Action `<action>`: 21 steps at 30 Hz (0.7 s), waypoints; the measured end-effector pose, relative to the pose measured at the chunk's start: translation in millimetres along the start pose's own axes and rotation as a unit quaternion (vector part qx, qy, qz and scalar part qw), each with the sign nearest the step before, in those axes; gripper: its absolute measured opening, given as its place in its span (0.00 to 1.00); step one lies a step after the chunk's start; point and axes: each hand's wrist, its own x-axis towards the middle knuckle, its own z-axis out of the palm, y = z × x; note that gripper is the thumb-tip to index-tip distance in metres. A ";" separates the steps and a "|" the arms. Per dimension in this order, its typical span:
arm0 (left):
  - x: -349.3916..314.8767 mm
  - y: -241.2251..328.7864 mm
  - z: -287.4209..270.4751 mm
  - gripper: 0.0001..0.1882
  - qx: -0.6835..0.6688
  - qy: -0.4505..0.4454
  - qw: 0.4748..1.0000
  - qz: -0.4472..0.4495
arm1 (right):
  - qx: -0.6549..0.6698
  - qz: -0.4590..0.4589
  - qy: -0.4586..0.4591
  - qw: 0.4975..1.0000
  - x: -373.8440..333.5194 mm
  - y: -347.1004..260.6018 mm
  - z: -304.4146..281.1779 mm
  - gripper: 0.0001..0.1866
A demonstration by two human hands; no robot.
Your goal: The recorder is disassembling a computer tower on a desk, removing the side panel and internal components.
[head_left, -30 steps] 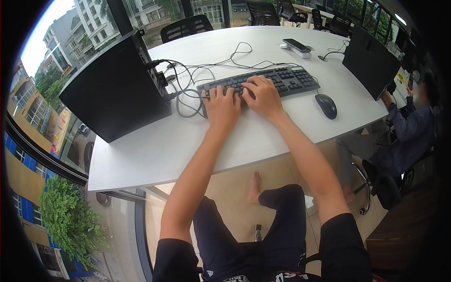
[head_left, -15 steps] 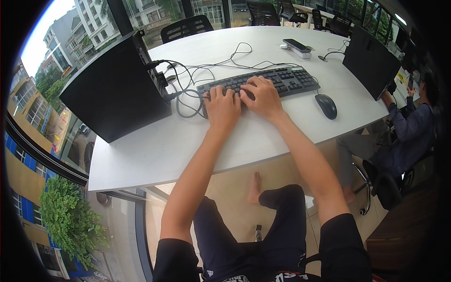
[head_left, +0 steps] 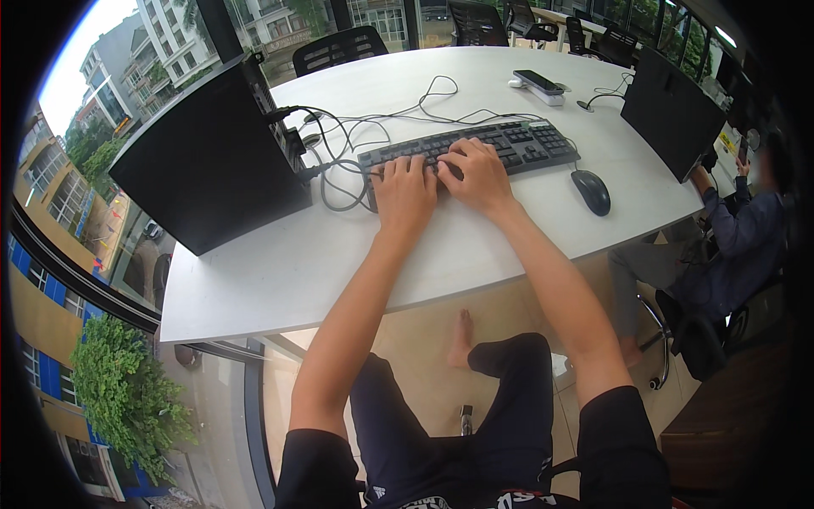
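A black keyboard lies slantwise on the white table. Over its left end rests my left hand, fingers spread and bent down onto the keys. My right hand sits close beside it, over the middle of the keys, its fingers curved and apart. Neither hand holds anything. To the right of the keyboard lies a black computer mouse, out of my hands' touch. The keys under my fingertips are partly hidden.
A black computer case stands at the left, with cables running from its back. Farther back lies a phone on a white box. At the right stands a black panel-like device; beyond it a person sits holding a phone.
The view has shifted very slightly. My fingers have moved a little on the keys; both hands stay in nearly the same place.
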 end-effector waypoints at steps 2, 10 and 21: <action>-0.8 -1.7 -0.1 0.13 -0.003 0.022 1.000 0.015 | 0.003 0.008 -0.012 1.000 0.0 0.9 1.6 0.11; -1.1 -1.4 1.2 0.14 -0.008 0.014 1.000 0.000 | -0.002 0.014 -0.036 0.999 -0.1 0.0 -3.9 0.12; -1.8 -1.5 0.7 0.16 -0.013 -0.018 1.000 -0.015 | 0.008 0.012 0.004 1.000 0.2 -1.5 -1.1 0.11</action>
